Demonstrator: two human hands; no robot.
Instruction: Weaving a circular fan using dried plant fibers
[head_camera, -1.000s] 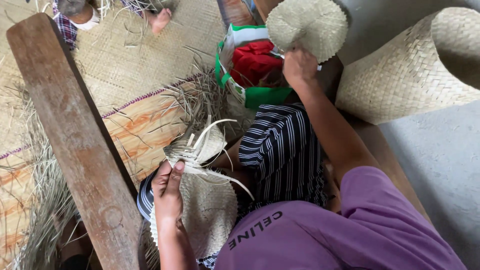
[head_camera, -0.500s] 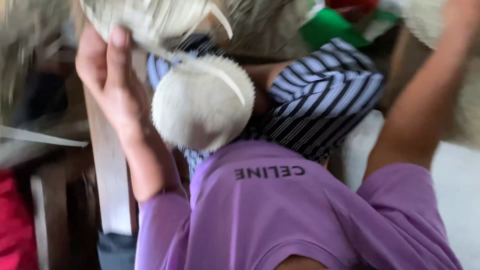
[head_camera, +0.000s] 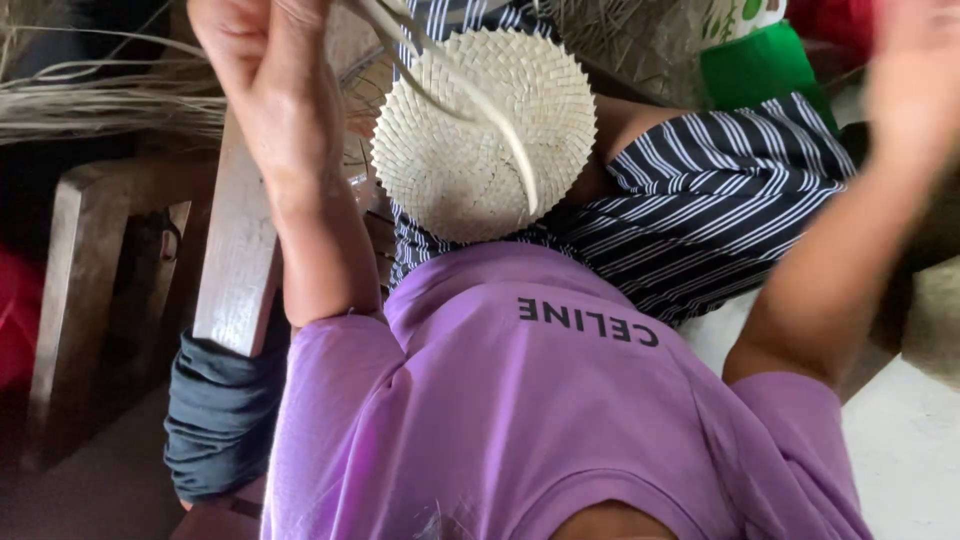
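Gripping pale strips (head_camera: 450, 70) w/ left hand (head_camera: 262, 60) above woven disc (head_camera: 470, 140).

Woven disc (head_camera: 470, 135) — pale, matt plaited straw, ridged; beside it a rough, dull wooden plank (head_camera: 235, 265); below, smooth purple cloth shirt (head_camera: 520, 400).

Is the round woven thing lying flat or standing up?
Lying flat. The round woven disc rests face-up on the striped lap, its whole circle showing, with loose strips curving over it.
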